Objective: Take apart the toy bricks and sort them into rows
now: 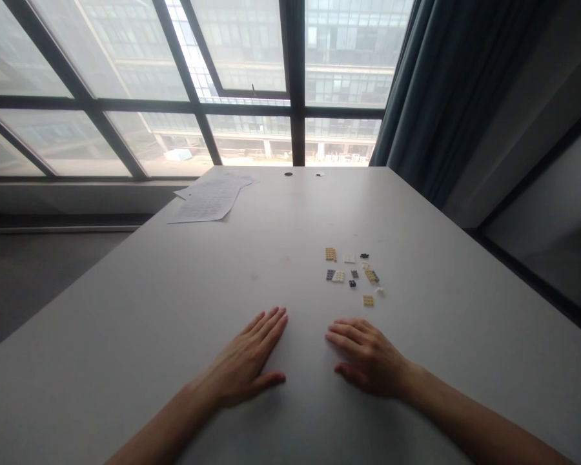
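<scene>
My left hand [249, 358] rests flat on the white table, fingers stretched forward and thumb out to the side. It holds nothing. Opposite it, my right hand [365, 355] lies on the table with its fingers loosely extended to the left and the thumb apart, also holding nothing. Just beyond the right hand is a tan studded building brick [368, 301]. Farther back lie several more small pieces: a tan plate [330, 254], a white piece [349, 258], a cream plate [339, 276] beside a dark grey one [330, 275], a black piece [352, 283] and a tan piece [370, 276].
Printed sheets of paper [208, 199] lie at the table's far left edge. Two small round fittings, one of them a dark hole [288, 174], sit near the far edge of the table [174, 290]. Behind stand large windows, with a dark curtain [430, 97] on the right.
</scene>
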Demonstrator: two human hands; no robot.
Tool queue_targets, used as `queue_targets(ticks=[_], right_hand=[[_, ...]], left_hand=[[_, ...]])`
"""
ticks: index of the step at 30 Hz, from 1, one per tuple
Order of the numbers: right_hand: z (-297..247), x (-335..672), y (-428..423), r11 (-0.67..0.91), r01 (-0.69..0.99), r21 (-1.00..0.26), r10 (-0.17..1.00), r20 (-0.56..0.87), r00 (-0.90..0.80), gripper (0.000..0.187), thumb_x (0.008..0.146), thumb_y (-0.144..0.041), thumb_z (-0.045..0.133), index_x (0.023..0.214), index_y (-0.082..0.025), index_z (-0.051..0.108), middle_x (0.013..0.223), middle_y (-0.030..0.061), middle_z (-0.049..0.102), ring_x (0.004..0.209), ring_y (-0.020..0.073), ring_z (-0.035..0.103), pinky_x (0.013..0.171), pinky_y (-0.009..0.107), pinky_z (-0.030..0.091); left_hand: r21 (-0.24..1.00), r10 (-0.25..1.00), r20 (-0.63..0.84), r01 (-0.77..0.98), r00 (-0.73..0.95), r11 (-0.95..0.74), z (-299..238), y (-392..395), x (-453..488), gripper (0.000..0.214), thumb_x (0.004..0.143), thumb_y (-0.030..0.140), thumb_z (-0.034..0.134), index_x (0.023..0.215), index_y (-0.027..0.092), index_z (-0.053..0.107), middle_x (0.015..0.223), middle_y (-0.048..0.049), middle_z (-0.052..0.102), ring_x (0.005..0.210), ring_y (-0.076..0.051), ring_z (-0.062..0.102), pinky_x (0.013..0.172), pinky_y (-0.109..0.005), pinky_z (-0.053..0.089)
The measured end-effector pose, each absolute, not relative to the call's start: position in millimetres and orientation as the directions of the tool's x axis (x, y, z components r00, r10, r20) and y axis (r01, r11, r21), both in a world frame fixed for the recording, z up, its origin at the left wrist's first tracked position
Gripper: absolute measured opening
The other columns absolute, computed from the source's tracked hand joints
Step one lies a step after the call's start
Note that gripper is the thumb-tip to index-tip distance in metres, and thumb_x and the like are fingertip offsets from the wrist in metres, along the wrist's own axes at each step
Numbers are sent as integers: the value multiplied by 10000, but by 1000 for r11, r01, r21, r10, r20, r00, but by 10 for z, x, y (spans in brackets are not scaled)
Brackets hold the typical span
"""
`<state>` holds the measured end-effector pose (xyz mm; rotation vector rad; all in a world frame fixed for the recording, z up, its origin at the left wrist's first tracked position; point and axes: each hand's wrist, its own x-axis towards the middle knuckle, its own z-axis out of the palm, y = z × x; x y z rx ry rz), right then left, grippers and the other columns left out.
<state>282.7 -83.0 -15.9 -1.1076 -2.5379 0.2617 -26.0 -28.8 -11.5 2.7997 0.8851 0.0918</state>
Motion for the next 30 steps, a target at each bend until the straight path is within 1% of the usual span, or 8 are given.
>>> queue_targets(ticks=[6,11,14,17,20,23,27,30], right_hand=[[-56,3142,-653,595,786,-170,789,309,-530,537,935,-488,466,1364,-167,503,1413,149,501,1314,294,439,1081,488,367],[-140,3505,-580,384,916,-115,911,212,-355,937,805,-711,515,1520,-186,212,1558,179,249,1418,362,249,1103,571,285],[-272,3605,-574,283,956,-82,948,177,-265,1012,789,-750,488,1539,-195,97,1574,187,193,1439,382,172,1108,618,221],[-339,3578,-530,252,966,-55,953,189,-237,1053,780,-755,493,1541,-181,45,1586,189,143,1453,386,93,1123,620,168],[-341,3512,-409,267,963,-46,948,193,-253,1076,766,-769,493,1540,-163,57,1591,189,112,1458,385,44,1136,605,141],[-336,3489,-219,250,966,-62,957,165,-238,1084,752,-777,505,1536,-142,107,1589,206,99,1457,391,41,1141,591,145],[-338,3520,88,230,969,-90,968,126,-218,1124,711,-767,576,1532,-133,142,1583,228,92,1452,413,33,1137,588,155],[-327,3531,317,242,964,-110,967,112,-230,1136,684,-773,600,1525,-134,183,1570,246,139,1446,421,83,1127,584,191]], left_hand=[[261,609,128,566,783,-782,-92,-56,-57,631,933,525,439,1473,216,332,1509,-123,378,1399,-303,332,1139,-497,313],[402,640,251,523,727,-752,24,331,389,386,955,453,432,1215,226,606,1251,-94,627,1159,-243,574,999,-424,471],[423,699,308,566,645,-708,35,587,753,413,954,467,427,1252,218,570,1283,-101,600,1179,-254,553,998,-440,458],[354,707,284,615,648,-705,-21,806,1092,660,892,584,483,1408,179,412,1474,-148,415,1358,-320,370,1098,-510,335],[256,654,195,606,731,-753,-100,960,1318,877,821,708,483,1481,164,287,1556,-178,253,1440,-380,175,1147,-588,156],[202,554,130,525,822,-827,-146,1053,1422,864,835,740,403,1498,206,254,1580,-174,175,1451,-393,115,1143,-604,99],[173,460,85,442,884,-880,-158,1115,1471,810,863,733,339,1502,244,246,1570,-155,225,1445,-403,129,1134,-598,135],[145,457,97,442,884,-885,-180,1138,1478,756,892,684,355,1496,240,258,1545,-141,299,1433,-392,188,1125,-593,175]])
